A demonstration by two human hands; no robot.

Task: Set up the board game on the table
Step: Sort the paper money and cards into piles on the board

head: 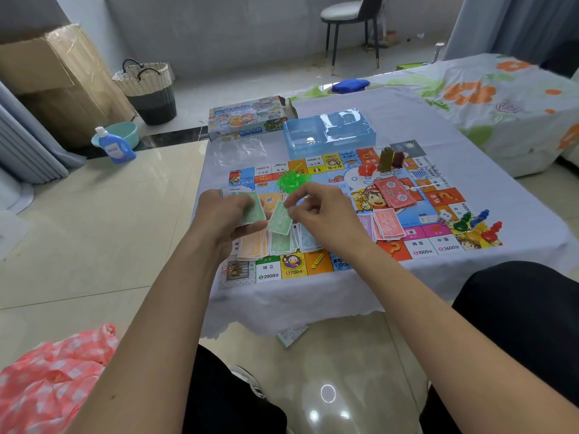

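Bare forearms, dark trousers, one shoe.

Both arms are bare from the lower frame edge to the wrists, with no sleeves, watch, bracelets or rings in sight. The left hand (224, 219) and right hand (319, 214) are ungloved, and the fingers (293, 200) have short nails (as far as the blur allows). A small dark mark sits on the left forearm. The legs wear plain black trousers (529, 324), without visible pattern or seams. Between the knees shows part of a shoe (247, 379), dark with a white sole and light stripes.
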